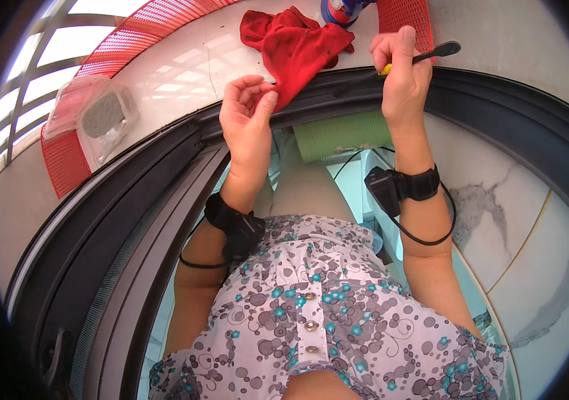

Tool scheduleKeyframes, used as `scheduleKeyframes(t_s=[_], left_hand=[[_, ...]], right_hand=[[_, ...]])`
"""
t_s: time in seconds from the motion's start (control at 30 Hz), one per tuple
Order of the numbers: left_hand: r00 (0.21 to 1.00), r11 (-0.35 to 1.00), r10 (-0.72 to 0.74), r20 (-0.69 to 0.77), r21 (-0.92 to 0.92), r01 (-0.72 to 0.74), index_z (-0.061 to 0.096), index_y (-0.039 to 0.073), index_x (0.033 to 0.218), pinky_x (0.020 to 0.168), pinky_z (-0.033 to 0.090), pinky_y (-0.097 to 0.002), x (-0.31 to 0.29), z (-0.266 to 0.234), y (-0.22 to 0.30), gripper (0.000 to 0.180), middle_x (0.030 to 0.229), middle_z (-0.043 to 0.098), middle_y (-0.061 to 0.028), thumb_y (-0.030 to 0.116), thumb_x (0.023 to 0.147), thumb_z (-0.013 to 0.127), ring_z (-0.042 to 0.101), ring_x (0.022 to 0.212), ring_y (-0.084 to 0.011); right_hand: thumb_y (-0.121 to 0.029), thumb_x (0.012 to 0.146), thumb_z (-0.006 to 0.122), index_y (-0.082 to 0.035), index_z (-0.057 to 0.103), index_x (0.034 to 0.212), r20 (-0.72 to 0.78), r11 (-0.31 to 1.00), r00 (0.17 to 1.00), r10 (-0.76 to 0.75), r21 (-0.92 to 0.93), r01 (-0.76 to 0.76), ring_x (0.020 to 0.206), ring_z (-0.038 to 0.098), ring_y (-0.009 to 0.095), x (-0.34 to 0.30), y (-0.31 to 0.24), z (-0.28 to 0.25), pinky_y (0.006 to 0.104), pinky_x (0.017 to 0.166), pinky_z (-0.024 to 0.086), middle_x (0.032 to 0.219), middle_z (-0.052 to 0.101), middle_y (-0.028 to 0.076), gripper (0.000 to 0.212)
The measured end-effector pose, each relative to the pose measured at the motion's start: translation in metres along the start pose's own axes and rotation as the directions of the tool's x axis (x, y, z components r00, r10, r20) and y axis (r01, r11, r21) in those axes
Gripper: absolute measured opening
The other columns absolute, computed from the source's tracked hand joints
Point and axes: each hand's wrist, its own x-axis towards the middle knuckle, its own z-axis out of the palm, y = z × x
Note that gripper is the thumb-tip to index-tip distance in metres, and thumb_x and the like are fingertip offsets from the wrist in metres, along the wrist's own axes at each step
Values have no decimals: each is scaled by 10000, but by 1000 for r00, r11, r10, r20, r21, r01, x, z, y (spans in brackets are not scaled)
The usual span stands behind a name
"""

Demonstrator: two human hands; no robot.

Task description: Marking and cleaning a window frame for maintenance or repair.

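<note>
At the window's dark frame, my left hand is closed, its thumb and fingertips at the lower corner of a crumpled red cloth. The cloth spreads away from me over the white ledge. To the right, my right hand is curled around a slim tool with a black, rounded end pointing right. A yellow bit of the tool shows below the fingers; the rest is hidden in the grip, so its kind is unclear. Each of my wrists wears a black strap with a small device and a cable.
A blue and red container stands behind the cloth. Red perforated matting lines the ledge beside the white bars. A clear plastic box sits at the left. The dark window frame curves across, above a green roll. Marbled tile lies right.
</note>
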Motion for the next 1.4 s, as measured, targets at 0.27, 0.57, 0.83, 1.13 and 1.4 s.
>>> scheduleKeyframes(t_s=[0.27, 0.57, 0.83, 1.13, 1.4], left_hand=[[949, 940, 33, 312, 313, -136, 606, -5, 1047, 801, 491, -265, -16, 3, 13, 281, 860, 692, -56, -90, 784, 659, 630, 824, -127], [572, 432, 326, 753, 419, -799, 672, 66, 924, 677, 438, -335, -19, -5, 3, 248, 810, 652, -37, -31, 695, 678, 599, 766, -213], [436, 259, 398, 807, 357, -897, 644, 42, 935, 723, 445, -358, -19, 6, 5, 247, 803, 631, -31, 91, 695, 610, 584, 823, -211], [707, 329, 348, 616, 626, -707, 640, 11, 1022, 785, 460, -426, -38, -21, 2, 405, 1015, 583, -142, -76, 630, 588, 584, 920, -321], [848, 150, 56, 527, 835, -529, 516, -12, 947, 843, 416, -441, -42, -24, -3, 267, 994, 568, -170, -55, 702, 612, 538, 958, -353]], right_hand=[[-427, 1032, 420, 17, 596, 752, 26, 933, 1000, -9, 361, -1, 608, 512, 89, -24, -16, 12, 254, 544, 401, 646, 565, 34, 554], [-372, 976, 566, 26, 629, 705, 372, 985, 925, -81, -109, 131, 517, 522, 135, -24, 6, 9, 295, 482, 405, 594, 569, 62, 485], [-292, 924, 645, -30, 624, 677, 318, 983, 940, -120, -93, 157, 500, 463, 275, -34, 14, 17, 356, 476, 385, 608, 556, 136, 361], [-227, 876, 708, -24, 704, 777, 119, 969, 981, 157, -213, -129, 514, 553, 117, -42, 12, -13, 304, 494, 432, 590, 565, 79, 226], [-80, 812, 741, 31, 725, 870, 272, 903, 870, 412, 7, -430, 651, 642, 113, -41, 16, -42, 237, 623, 527, 730, 688, 63, 126]])
